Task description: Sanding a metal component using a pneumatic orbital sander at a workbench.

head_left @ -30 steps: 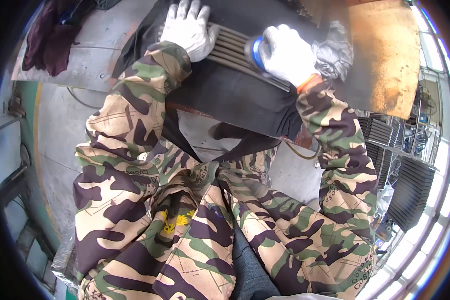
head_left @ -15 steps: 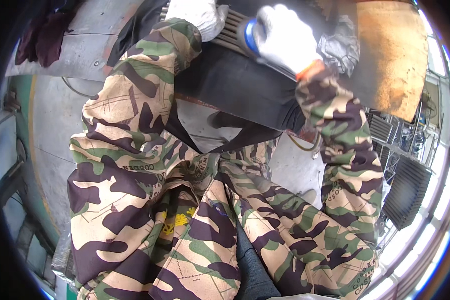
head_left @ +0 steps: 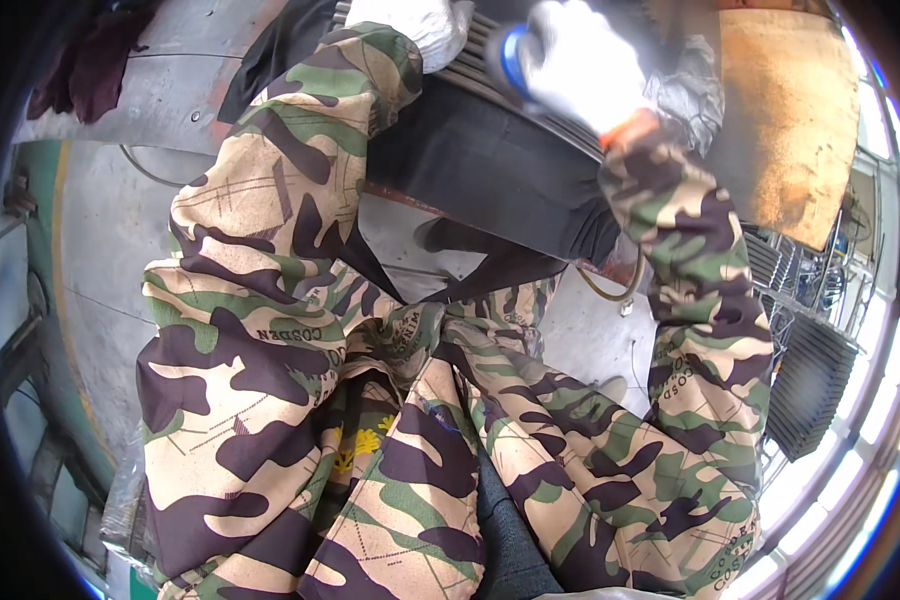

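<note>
My left hand (head_left: 418,22), in a white glove, lies at the top edge on a black ribbed metal part (head_left: 478,62); its fingers are cut off by the frame. My right hand (head_left: 573,62), also in a white glove, is closed around a blue round-ended tool (head_left: 511,55) held against the same ribbed part. Below the ribs, the part's smooth black body (head_left: 480,160) rests in front of my knees. Camouflage sleeves and trousers fill the middle of the view.
A rusty orange metal sheet (head_left: 785,120) lies at the upper right, with a crumpled grey cloth (head_left: 685,95) beside it. Stacked black finned panels (head_left: 810,380) stand on the right. A dark red cloth (head_left: 90,70) lies upper left, a hose loop (head_left: 610,290) on the concrete floor (head_left: 100,250).
Both hands have shifted toward the top edge of the picture. The left hand's fingers, spread on the ribs before, are now out of frame. The right hand keeps the blue tool.
</note>
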`<state>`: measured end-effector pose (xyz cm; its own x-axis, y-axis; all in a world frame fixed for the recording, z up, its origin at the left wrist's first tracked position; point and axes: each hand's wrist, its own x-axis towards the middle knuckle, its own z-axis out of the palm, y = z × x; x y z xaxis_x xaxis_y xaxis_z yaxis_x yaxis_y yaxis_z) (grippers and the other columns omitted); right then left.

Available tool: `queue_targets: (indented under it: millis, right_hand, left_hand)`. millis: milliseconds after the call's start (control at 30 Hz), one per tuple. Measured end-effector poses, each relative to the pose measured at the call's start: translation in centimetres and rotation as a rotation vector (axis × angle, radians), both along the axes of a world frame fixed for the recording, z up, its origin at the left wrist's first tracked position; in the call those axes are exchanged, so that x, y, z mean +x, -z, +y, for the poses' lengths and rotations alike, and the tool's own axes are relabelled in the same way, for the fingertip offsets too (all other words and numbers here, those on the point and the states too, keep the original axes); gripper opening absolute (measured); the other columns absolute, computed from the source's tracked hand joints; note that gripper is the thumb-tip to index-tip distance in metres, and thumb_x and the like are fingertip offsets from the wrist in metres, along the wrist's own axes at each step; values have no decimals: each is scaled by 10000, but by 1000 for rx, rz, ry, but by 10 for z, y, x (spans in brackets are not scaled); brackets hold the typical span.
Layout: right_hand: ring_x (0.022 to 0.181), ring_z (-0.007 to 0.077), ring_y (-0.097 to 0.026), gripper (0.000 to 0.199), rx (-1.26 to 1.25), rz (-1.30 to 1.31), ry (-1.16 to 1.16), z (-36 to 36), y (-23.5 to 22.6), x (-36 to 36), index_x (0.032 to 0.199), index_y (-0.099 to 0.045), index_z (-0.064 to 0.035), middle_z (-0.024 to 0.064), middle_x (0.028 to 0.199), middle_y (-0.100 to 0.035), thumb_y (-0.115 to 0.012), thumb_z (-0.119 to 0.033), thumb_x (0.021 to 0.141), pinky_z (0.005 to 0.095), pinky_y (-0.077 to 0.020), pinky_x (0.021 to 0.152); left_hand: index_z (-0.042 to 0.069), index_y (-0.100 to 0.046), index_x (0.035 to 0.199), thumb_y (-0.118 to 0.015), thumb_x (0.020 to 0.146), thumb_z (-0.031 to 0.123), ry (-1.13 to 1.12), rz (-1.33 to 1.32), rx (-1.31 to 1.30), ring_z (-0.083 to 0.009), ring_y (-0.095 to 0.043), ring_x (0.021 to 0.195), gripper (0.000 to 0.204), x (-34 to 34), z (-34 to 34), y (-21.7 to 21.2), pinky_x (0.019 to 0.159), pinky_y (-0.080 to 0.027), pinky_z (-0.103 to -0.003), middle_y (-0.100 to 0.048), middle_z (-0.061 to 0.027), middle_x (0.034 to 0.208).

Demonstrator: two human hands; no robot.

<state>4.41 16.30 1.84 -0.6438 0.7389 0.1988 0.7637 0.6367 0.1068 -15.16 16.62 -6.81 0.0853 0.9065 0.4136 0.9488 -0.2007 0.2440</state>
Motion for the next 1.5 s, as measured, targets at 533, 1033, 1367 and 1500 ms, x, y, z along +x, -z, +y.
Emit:
queue_targets:
  millis: [533, 1033, 1367, 1500]
  right_hand:
    - [946, 367, -669, 236, -62, -13, -10, -11, 4, 10, 1056, -663, -89, 161, 1001, -654, -634, -268, 905, 491, -560, 805]
    - [858, 400, -643, 173, -27, -16, 106, -6, -9, 12, 949, -620, -76, 182, 908, -624, -637, -236, 884, 510, -552, 763]
    - [843, 395, -640, 164, -4, 11, 78, -14, -8, 35, 908, -611, -68, 187, 893, -617, -656, -220, 866, 498, -550, 716]
    - [828, 393, -633, 152, -24, 32, 2, -40, -16, 35, 903, -616, -80, 174, 876, -604, -668, -215, 856, 503, -544, 718]
  left_hand:
    - [-53, -578, 1379, -562, 966, 344, 5, 5, -69, -472, -439, 1411, 573, 2, -7, -11, 1222, -259, -562, -541, -294, 1450]
    - [-45, -598, 1354, -574, 957, 334, 14, 33, 26, -466, -460, 1392, 549, -2, -16, 5, 1209, -283, -556, -566, -282, 1420]
    - [-45, -585, 1364, -567, 967, 340, 17, 56, 15, -463, -453, 1393, 553, -3, -26, 3, 1209, -284, -554, -550, -281, 1432]
    - [-43, -579, 1372, -565, 970, 343, 41, 54, 19, -469, -456, 1388, 557, -3, -29, -4, 1212, -278, -556, -558, -280, 1419]
